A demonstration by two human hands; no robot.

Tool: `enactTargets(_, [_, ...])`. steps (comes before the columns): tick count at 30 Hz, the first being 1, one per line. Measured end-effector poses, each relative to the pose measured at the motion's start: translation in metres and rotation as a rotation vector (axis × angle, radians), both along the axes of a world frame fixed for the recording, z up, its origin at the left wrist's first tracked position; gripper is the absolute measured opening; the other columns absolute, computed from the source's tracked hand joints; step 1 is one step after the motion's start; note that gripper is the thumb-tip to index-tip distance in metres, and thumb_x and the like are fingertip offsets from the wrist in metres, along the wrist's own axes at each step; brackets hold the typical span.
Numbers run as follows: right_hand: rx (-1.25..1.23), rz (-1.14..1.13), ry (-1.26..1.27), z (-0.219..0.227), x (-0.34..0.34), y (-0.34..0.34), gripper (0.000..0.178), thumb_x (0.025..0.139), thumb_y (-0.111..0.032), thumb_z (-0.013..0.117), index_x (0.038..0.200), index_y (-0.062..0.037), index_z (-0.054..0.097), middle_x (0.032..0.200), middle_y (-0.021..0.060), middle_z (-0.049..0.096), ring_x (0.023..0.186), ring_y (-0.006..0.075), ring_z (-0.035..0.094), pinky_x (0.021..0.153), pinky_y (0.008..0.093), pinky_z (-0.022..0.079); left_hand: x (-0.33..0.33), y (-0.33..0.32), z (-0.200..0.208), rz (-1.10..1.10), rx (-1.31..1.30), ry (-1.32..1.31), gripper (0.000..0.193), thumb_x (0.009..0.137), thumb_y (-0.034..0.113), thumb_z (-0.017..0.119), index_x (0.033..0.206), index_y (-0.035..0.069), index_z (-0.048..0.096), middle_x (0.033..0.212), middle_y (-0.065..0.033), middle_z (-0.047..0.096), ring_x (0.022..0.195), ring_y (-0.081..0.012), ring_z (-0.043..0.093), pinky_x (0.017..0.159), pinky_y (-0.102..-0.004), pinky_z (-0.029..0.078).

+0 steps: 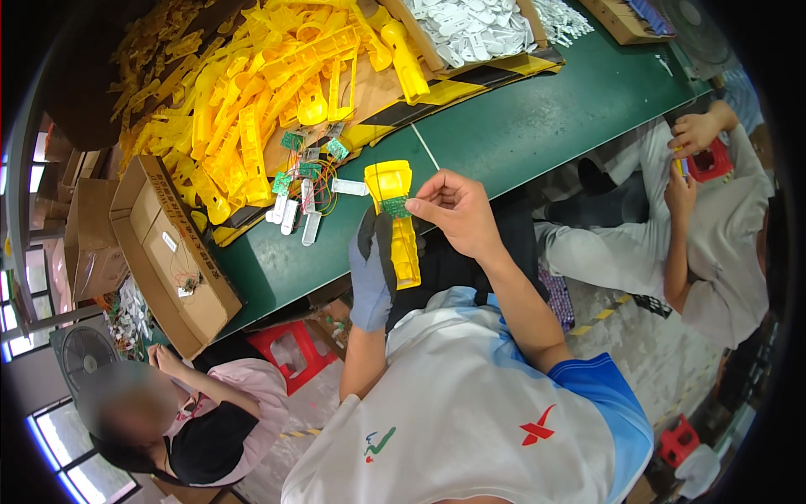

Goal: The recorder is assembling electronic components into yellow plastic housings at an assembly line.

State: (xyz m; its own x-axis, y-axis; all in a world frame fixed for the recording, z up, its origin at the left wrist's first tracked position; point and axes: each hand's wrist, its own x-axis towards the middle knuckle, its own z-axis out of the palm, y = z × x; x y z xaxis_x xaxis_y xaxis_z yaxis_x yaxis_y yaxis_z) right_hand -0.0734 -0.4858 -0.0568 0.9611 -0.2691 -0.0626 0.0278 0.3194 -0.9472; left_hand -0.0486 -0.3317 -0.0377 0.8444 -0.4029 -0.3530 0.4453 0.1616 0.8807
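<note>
My left hand [372,273], in a grey-blue glove, grips a long yellow plastic housing half [405,256] with a wide flared end pointing away from me. A green circuit board [394,207] lies in the housing where the flare narrows. My bare right hand [460,214] has thumb and forefinger pinched together at the board's right edge, the other fingers curled. Just beyond, on the green table, sits a cluster of small green circuit boards [309,170] with thin red and yellow wires and white-grey plastic pieces [311,227].
A big heap of yellow housings [252,109] covers the far left. White parts fill a cardboard box [428,42] at the back. An open carton [159,252] hangs over the table's left edge. Co-workers sit at left [227,412] and right [714,210].
</note>
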Motion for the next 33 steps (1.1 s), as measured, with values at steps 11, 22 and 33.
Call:
enactTargets(11, [0.018, 0.066, 0.026, -0.004, 0.001, 0.000, 0.016, 0.090, -0.013, 0.070, 0.084, -0.0025, 0.061, 0.075, -0.0018, 0.061, 0.065, 0.0022, 0.055, 0.060, 0.0179, 0.044, 0.004, -0.013, -0.009, 0.028, 0.006, -0.017, 0.026, 0.100, 0.023, 0.053, 0.118, 0.004, 0.053, 0.087, -0.0086, 0.065, 0.065, -0.0149, 0.065, 0.057, -0.0273, 0.054])
enactTargets(22, [-0.386, 0.064, -0.033, 0.008, 0.016, -0.027, 0.019, 0.086, -0.013, 0.074, 0.076, -0.0040, 0.061, 0.068, -0.0052, 0.053, 0.065, 0.0012, 0.045, 0.057, 0.0208, 0.039, 0.003, -0.003, -0.026, 0.054, -0.010, 0.039, 0.025, 0.098, 0.013, 0.054, 0.120, 0.003, 0.052, 0.088, -0.0061, 0.061, 0.068, -0.0126, 0.061, 0.057, -0.0265, 0.052])
enactTargets(33, [-1.498, -0.374, 0.222, 0.053, 0.134, -0.197, 0.025, 0.076, -0.029, 0.077, 0.087, -0.0063, 0.072, 0.080, 0.0131, 0.071, 0.076, 0.0278, 0.069, 0.067, 0.0392, 0.053, 0.007, -0.014, -0.031, 0.054, -0.185, 0.020, 0.058, 0.100, 0.026, 0.050, 0.151, 0.020, 0.021, 0.099, -0.0113, 0.057, 0.071, -0.0187, 0.064, 0.056, -0.0305, 0.055])
